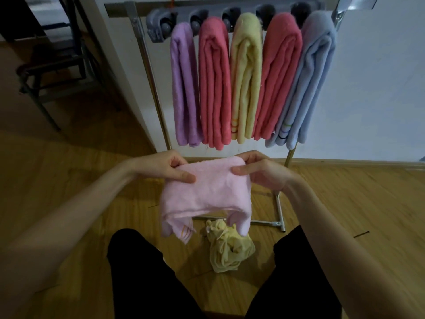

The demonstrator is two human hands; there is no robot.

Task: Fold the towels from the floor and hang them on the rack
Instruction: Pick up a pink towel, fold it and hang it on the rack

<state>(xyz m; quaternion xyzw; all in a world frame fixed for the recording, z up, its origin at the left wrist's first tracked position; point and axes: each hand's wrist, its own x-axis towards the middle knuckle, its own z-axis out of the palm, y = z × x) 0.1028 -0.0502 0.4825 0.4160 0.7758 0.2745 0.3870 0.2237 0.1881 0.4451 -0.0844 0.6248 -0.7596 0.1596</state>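
A pale pink towel (207,192) hangs folded over in front of me, held at its top edge. My left hand (170,166) pinches its left corner and my right hand (257,169) pinches its right corner. A crumpled yellow towel (227,249) lies on the wooden floor between my legs. Behind it stands a metal rack (149,72) carrying several folded towels: purple (184,88), pink-red (215,88), yellow (246,84), a second pink-red (276,84) and light blue (308,84).
The rack's foot bar (279,208) lies on the floor right of the pink towel. A dark metal chair frame (57,61) stands at the back left beyond a white wall corner (124,77). A white wall runs behind the rack.
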